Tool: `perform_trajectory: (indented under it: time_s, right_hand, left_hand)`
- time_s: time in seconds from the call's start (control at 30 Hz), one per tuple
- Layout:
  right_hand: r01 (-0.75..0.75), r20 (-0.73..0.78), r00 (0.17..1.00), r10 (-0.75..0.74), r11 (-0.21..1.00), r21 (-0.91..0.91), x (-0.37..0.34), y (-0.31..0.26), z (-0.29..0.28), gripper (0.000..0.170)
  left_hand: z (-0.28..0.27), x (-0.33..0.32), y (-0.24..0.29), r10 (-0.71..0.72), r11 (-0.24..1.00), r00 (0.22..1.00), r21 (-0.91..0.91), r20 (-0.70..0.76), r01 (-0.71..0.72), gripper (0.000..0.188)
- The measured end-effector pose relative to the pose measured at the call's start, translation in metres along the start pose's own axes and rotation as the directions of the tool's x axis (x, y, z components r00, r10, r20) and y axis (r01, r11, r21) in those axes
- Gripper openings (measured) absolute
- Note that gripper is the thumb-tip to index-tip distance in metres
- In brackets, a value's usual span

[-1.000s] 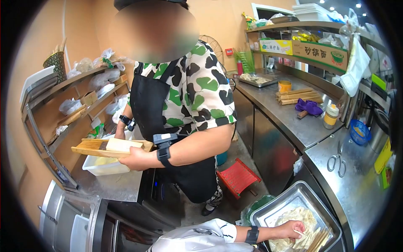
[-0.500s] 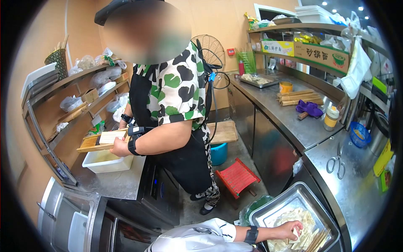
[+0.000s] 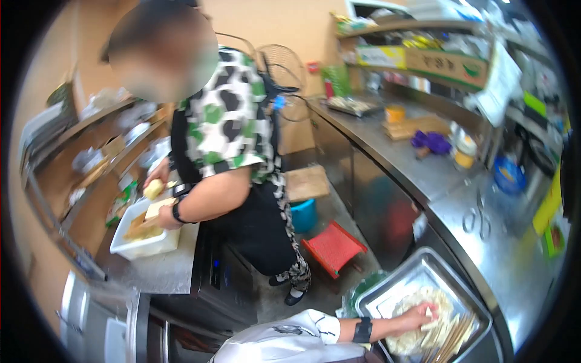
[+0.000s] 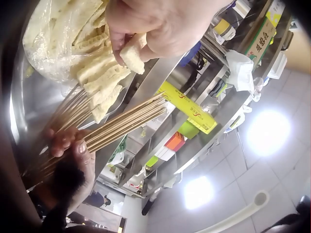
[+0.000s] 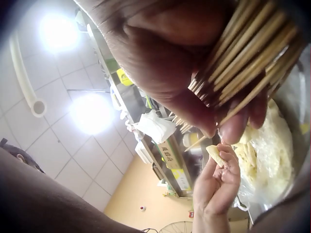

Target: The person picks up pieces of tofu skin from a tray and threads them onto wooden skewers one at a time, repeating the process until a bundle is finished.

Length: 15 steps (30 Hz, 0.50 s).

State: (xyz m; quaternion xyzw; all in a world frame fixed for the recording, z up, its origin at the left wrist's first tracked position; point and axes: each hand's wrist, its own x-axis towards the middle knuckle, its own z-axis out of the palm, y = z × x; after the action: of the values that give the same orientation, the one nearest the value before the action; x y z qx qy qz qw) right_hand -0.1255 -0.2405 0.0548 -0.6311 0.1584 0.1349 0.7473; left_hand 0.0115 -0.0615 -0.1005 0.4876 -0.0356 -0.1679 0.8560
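Observation:
My left hand (image 3: 417, 317) is over a metal tray (image 3: 390, 287), pinching a pale yellow strip of food (image 4: 132, 57) that looks like tofu skin between thumb and fingers. Similar folded strips (image 4: 99, 77) lie just below it, beside clear plastic wrap. A bundle of thin wooden skewers (image 4: 129, 121) is gripped in my right hand (image 4: 77, 160), low in the left wrist view. In the right wrist view the skewers fan out from the fingers, their ends pointing towards my left hand. The head view shows skewers at the tray's front right, with the right hand out of frame.
Another person (image 3: 212, 121) stands at the left counter, hands over a white bin (image 3: 145, 245), one holding a yellowish lump (image 3: 154, 189). A red stool (image 3: 334, 248) and blue bucket (image 3: 304, 216) stand on the floor. Scissors (image 3: 477, 221) and a purple cloth (image 3: 431, 142) lie on the right counter.
The head view has swung a little to the right. Across the room, the other person has lowered the wooden board towards the bin. My left hand stays over the tray.

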Motion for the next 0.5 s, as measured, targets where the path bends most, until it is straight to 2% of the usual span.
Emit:
perform_trajectory:
  time_s: [0.03, 0.07, 0.1, 0.13, 0.17, 0.2, 0.23, 0.27, 0.33, 0.43, 0.5]
  right_hand:
    - [0.009, 0.020, 1.000, -0.011, 0.995, 0.096, -0.003, 0.001, 0.003, 0.026]
    - [-0.044, 0.093, 0.995, 0.036, 0.995, 0.085, -0.001, -0.001, -0.004, 0.051]
    - [0.101, 0.117, 0.987, -0.109, 0.992, 0.073, 0.024, 0.037, -0.021, 0.037]
    - [0.028, 0.114, 0.992, -0.047, 0.985, 0.169, 0.029, 0.044, -0.028, 0.041]
    - [-0.009, 0.009, 1.000, 0.008, 0.990, 0.142, 0.017, 0.030, -0.019, 0.035]
    - [-0.004, 0.058, 0.998, -0.001, 0.996, 0.094, 0.016, 0.028, -0.020, 0.029]
    - [-0.021, 0.045, 0.999, 0.016, 0.994, 0.107, 0.012, 0.026, -0.018, 0.025]
    - [-0.008, 0.110, 0.994, -0.003, 0.995, 0.099, 0.016, 0.032, -0.026, 0.023]
    - [-0.019, 0.080, 0.997, 0.014, 0.997, 0.069, 0.014, 0.028, -0.023, 0.021]
    - [-0.020, 0.097, 0.995, 0.016, 0.999, 0.046, 0.013, 0.027, -0.027, 0.024]
    - [-0.015, 0.141, 0.990, 0.011, 1.000, 0.026, 0.014, 0.027, -0.024, 0.025]
  left_hand:
    - [0.000, -0.002, -0.006, 0.030, 0.999, 0.999, -0.025, 0.019, -0.030, 0.040]
    - [0.006, -0.012, 0.013, 0.062, 0.997, 0.998, 0.046, 0.024, -0.063, 0.041]
    - [0.013, -0.017, 0.022, 0.045, 0.991, 0.999, -0.127, -0.014, -0.046, 0.035]
    - [0.021, -0.025, 0.041, -0.001, 0.991, 0.999, -0.132, -0.050, -0.005, 0.032]
    - [0.029, -0.027, 0.065, -0.001, 0.989, 0.999, 0.148, -0.034, 0.006, 0.028]
    - [0.020, -0.023, 0.045, -0.009, 0.976, 1.000, -0.219, -0.001, 0.009, 0.024]
    - [0.025, -0.029, 0.059, -0.056, 0.965, 0.998, -0.256, 0.033, 0.063, 0.024]
    - [0.030, -0.032, 0.070, -0.161, 0.948, 0.987, -0.283, -0.026, 0.147, 0.024]
    - [0.034, -0.036, 0.083, -0.198, 0.951, 0.976, -0.260, -0.090, 0.168, 0.024]
    - [0.031, -0.037, 0.086, -0.144, 0.972, 0.987, -0.195, -0.075, 0.128, 0.028]
    - [0.036, -0.037, 0.092, -0.161, 0.967, 0.984, -0.215, -0.083, 0.140, 0.026]
